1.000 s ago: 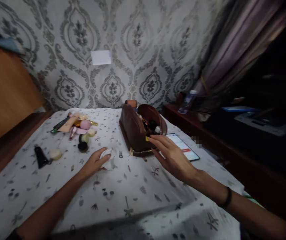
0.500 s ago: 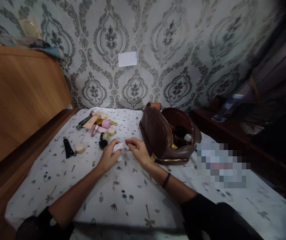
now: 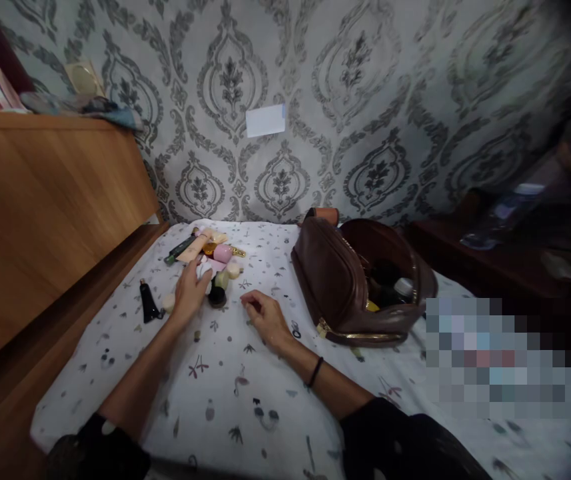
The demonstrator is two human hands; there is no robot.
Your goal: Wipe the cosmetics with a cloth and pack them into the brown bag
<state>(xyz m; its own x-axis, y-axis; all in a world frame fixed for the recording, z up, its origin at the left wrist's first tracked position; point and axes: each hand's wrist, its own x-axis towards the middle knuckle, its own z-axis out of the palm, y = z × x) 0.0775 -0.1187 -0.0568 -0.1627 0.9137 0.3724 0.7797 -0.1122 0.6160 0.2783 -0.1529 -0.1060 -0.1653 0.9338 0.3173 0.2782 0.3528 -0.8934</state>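
Observation:
My left hand is closed around a white crumpled piece, perhaps tissue or cloth, mostly hidden by the fingers. It is beside a dark-lidded jar and a small green jar. Low over the printed sheet, my right hand has loosely bent fingers, with nothing visible in them. Cosmetics lie just beyond the left hand: a peach tube, a pink rounded bottle and a cream-coloured jar. A black tube and a pale round item, partly covered, are at the left.
A brown leather bag stands unzipped on the right, with several containers inside. A wooden cabinet borders the left side. Against the patterned wall, the sheet ends. A clear plastic bottle lies at the far right.
My left hand has moved left and away from me, carrying the white piece toward the cosmetics. The hands have drawn apart. The whole view has shifted slightly, with the bag now farther right.

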